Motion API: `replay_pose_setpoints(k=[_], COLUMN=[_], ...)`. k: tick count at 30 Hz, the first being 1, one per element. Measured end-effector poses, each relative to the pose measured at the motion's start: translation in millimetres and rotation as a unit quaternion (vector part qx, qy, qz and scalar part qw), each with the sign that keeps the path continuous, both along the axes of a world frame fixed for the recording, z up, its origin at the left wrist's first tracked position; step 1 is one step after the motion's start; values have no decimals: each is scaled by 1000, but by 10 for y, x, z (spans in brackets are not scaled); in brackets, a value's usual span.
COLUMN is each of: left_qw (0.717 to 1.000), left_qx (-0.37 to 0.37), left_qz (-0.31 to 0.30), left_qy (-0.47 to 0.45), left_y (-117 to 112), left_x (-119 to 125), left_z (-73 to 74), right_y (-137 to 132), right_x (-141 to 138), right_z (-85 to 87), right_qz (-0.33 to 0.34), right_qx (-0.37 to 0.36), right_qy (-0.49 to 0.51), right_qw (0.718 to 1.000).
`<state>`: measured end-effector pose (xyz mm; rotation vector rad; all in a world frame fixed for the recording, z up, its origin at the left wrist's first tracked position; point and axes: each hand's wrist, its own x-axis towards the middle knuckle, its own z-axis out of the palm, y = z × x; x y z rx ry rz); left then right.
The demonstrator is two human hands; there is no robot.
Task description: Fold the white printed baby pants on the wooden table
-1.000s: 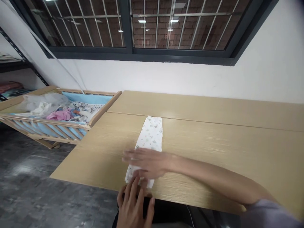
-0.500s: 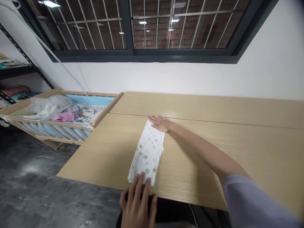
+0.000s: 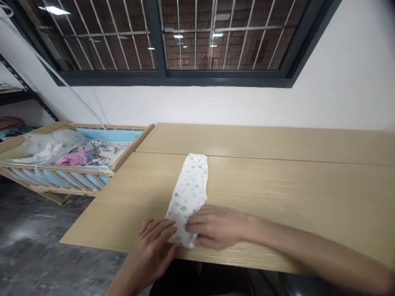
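A folded white baby garment (image 3: 191,185) with small green prints lies lengthwise on the tan table, narrow and long, its near end by the table's front edge. My left hand (image 3: 156,242) touches its lower left edge, with the fingers stretched out and the thumb apart. Across the lower right edge reaches my right hand (image 3: 214,227), smeared by motion. Its fingertips are over the fabric; whether they grip it does not show.
The tan table (image 3: 277,197) runs to the right, with a seam along its back. At left stands a wooden crib (image 3: 105,168) with blue lining, holding a clear plastic bag (image 3: 58,142) and a pink cloth (image 3: 74,158). Behind is a barred window (image 3: 216,45).
My right hand has left the garment's far end and come down to its near end. My left hand has shifted left and up along the near edge. The view has tilted slightly.
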<state>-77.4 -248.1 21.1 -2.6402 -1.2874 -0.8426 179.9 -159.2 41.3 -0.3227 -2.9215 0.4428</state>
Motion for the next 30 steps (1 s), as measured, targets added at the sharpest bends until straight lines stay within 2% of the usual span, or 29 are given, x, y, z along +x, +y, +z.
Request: replay_pose_setpoints(k=[4,8,10,12,15,18,20,22,24,26,28,30], left_qw=[999,995,993,992,993,997,998,996,995,991,985,980], left_qx=[-6,7,16,10,-12,-7,-24,-63,-85,-106,-139,-155], left_qz=[-52,-95,-113,-122,-109,-54,-19,-1,27,72,106,126], left_qy=[-14,-28,-21,-20,-40,-56,-63,-64,-54,-47,-10,18], left_y=[-107,-284,-330,-343,-299,-116,129,479,903,1343,1733,2024], left_x=[100,309,387,433,460,473,489,516,557,615,688,767], left_z=[-132,-222,-217,-179,-46,202,420,643,821,909,891,796], right_y=[-509,-863,-985,-1046,-991,-723,-414,-14,439,888,1269,1540], right_x=[283,462,501,515,517,513,499,470,423,365,298,232], right_z=[-208,-483,-523,-434,-76,348,536,595,525,360,155,-36], right_qz=[-82,-155,-170,-182,-227,-259,-268,-289,-322,-364,-404,-450], right_qx=[74,177,197,148,-22,-170,-207,-202,-187,-202,-219,-194], right_qy=[5,42,70,93,101,115,149,188,227,265,270,236], right_qw=[994,971,963,968,969,944,929,917,900,870,846,839])
